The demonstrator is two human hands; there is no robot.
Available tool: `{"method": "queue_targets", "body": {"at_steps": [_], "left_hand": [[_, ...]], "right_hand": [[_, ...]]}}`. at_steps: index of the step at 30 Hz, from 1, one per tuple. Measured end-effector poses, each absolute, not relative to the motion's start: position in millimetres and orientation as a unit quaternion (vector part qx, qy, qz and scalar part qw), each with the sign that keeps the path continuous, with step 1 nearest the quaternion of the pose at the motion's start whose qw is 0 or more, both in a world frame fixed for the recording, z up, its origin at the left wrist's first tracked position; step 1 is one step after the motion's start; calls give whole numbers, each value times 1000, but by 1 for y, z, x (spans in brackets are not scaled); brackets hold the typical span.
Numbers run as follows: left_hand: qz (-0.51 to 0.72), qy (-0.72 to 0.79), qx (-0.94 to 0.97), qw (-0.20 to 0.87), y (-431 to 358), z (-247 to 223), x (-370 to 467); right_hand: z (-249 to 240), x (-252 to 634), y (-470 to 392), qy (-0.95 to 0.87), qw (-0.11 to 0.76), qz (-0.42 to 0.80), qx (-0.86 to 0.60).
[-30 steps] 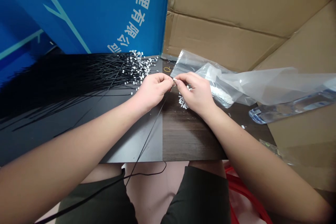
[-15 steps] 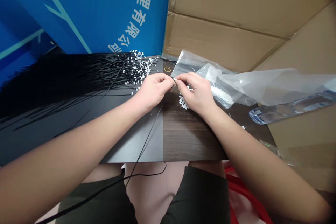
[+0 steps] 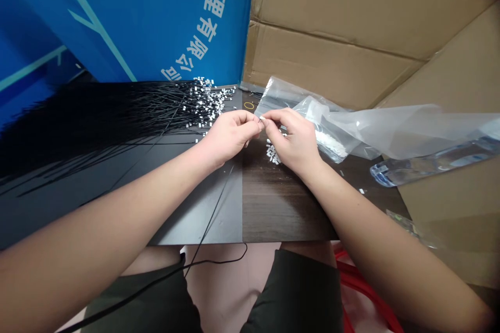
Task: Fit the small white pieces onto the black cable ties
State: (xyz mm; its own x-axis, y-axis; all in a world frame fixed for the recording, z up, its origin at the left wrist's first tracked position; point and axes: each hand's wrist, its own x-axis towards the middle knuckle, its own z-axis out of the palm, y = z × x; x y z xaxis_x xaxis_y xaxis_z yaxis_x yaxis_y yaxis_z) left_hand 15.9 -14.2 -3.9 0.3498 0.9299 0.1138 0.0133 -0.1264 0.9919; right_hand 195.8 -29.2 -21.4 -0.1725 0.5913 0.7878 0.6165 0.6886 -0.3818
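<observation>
My left hand (image 3: pixel 231 135) pinches a thin black wire (image 3: pixel 217 199), whose length trails down past the table's front edge. Thumb and forefinger of my right hand (image 3: pixel 296 139) close on a small white connector (image 3: pixel 262 119). The fingertips of both hands almost meet, and they partly hide where wire and connector come together. Just below my right fingers lies a small heap of white connectors (image 3: pixel 272 153). To the left, a large bundle of black wires (image 3: pixel 101 109) is spread out, with white connectors (image 3: pixel 207 99) on its right-hand ends.
Clear plastic bags (image 3: pixel 351 125) with white pieces inside lie on the right of the dark table (image 3: pixel 281 203). A yellow ring (image 3: pixel 249 105) sits behind my hands. Cardboard (image 3: pixel 332 57) and a blue panel (image 3: pixel 156 15) stand at the back. A black cable (image 3: pixel 156 278) crosses my lap.
My hands stay together in nearly the same place. The left fingers have shifted slightly right, closer to the white connector; the view has moved a touch.
</observation>
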Motion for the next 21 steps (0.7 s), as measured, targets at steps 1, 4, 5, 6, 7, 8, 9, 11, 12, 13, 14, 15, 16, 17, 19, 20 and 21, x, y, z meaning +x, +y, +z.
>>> {"method": "queue_targets", "body": {"at_steps": [1,4,5,6,7,8,9,11,12,13,14,15,16,17,19,20,21], "left_hand": [[425,381,618,540,-14,-4,16],[429,387,612,541,-14,-4,16],[430,389,609,541,-15,-4,16],[432,391,606,542,-15,-4,16],[434,393,602,543,-15,-4,17],[434,393,599,546,-15,-3,17],[435,392,596,550,-16,-3,17],[436,390,589,558,-17,-2,18],[437,387,584,564,-18,-1,18],[439,384,578,571,-19,-1,19],[441,381,571,578,-19,0,20],[442,378,565,586,-20,0,20],[441,375,560,593,-20,-1,21],[442,372,555,598,-20,-1,22],[443,366,547,609,-20,-2,22],[444,364,541,615,-20,-3,22],[445,363,534,621,-20,-3,23]], "right_hand": [[-21,196,-29,-764,508,-12,-398],[-21,195,-30,-758,504,-13,-414],[-21,195,-30,-757,502,-14,-418],[-21,195,-30,-756,502,-15,-419],[-21,195,-30,-756,502,-16,-419],[-21,195,-30,-756,502,-18,-420],[-21,195,-30,-755,502,-20,-421],[-21,195,-30,-755,500,-25,-424],[-21,195,-30,-754,501,-26,-424],[-21,195,-30,-754,503,-27,-422],[-22,195,-30,-754,506,-27,-418],[-22,194,-30,-754,510,-26,-414],[-23,194,-29,-754,513,-25,-410],[-23,194,-29,-754,515,-23,-408],[-23,194,-30,-752,513,-20,-413],[-23,194,-30,-752,510,-18,-417],[-23,193,-30,-752,508,-15,-419]]}}
